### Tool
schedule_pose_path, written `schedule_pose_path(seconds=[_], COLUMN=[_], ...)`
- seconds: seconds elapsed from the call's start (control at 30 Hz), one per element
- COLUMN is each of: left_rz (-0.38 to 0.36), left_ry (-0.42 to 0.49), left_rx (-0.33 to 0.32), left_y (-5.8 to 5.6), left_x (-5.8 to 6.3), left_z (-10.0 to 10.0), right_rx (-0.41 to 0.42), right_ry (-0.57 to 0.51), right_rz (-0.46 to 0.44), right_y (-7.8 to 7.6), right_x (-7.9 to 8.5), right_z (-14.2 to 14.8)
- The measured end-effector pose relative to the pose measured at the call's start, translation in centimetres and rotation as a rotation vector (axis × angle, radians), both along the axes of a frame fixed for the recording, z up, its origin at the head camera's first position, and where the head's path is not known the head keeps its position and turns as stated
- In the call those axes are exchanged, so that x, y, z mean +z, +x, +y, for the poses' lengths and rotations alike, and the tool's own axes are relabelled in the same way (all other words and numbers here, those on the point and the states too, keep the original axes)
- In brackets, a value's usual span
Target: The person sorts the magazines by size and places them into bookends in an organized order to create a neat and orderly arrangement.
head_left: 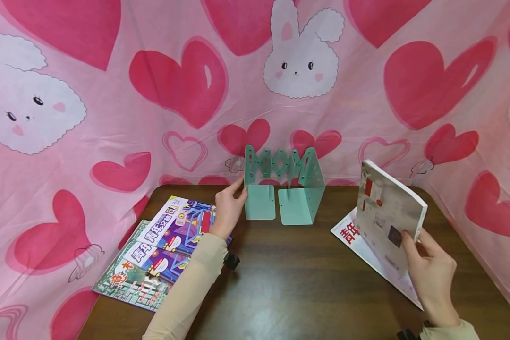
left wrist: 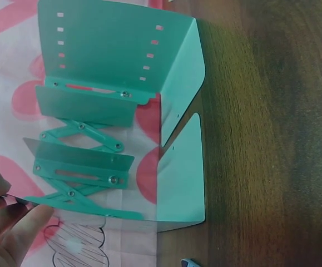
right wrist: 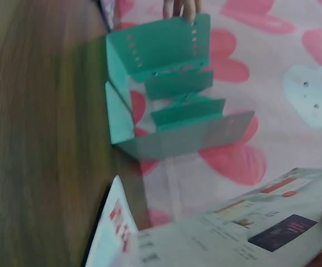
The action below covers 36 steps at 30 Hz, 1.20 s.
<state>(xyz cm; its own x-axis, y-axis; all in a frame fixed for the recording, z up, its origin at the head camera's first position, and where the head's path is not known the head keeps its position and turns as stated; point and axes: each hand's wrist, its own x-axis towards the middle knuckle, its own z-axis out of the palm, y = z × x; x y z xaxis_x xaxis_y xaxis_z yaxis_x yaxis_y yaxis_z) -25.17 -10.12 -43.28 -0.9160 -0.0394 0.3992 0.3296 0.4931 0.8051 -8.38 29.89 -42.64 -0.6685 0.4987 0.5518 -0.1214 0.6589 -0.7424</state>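
Observation:
A light green metal expandable bookend point(head_left: 259, 203) stands at the back of the table, its two side panels joined by a crisscross linkage. My left hand point(head_left: 229, 208) grips the edge of its left side panel, with fingers on both sides of the sheet in the left wrist view. In my right hand point(head_left: 434, 271) is a thick greyish paperback book point(head_left: 384, 217), raised and tilted at the right. The thumb presses its cover near a dark square, and the other fingers are behind it. Below that book lies a white magazine point(head_left: 348, 229) with red characters, partly covered from sight.
At the left, purple and white magazines point(head_left: 170, 241) overlap a greenish magazine point(head_left: 131, 288), partly behind my left sleeve. The brown wooden table point(head_left: 289, 283) reaches back to a pink cloth point(head_left: 246, 89) with hearts and rabbits, close behind the bookend.

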Motion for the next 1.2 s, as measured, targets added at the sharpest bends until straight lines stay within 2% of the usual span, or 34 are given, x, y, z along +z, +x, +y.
schedule_pose_path(seconds=[0.13,0.3,0.7,0.9,1.2], left_rz=[0.003,-0.005,0.005,-0.009,0.006], left_ry=[-0.003,0.000,-0.004,0.007,-0.001], left_rx=[-0.004,-0.015,-0.004,-0.018,-0.019], left_y=[0.0,0.1,-0.1,0.0,-0.1], left_x=[-0.1,-0.3,-0.1,0.0,-0.3], left_z=[0.0,0.0,0.0,-0.1,0.0], right_rx=[0.055,0.126,0.261,0.315,0.334], right_ry=[-0.059,-0.083,-0.069,-0.103,-0.134], right_rz=[-0.029,-0.029,-0.070,-0.073,-0.080], right_y=[0.4,0.9,1.5,0.4,-2.6], right_x=[0.7,1.4,3.0,3.6,3.2], right_z=[-1.2,-2.9,-5.7,-7.1,-8.9])
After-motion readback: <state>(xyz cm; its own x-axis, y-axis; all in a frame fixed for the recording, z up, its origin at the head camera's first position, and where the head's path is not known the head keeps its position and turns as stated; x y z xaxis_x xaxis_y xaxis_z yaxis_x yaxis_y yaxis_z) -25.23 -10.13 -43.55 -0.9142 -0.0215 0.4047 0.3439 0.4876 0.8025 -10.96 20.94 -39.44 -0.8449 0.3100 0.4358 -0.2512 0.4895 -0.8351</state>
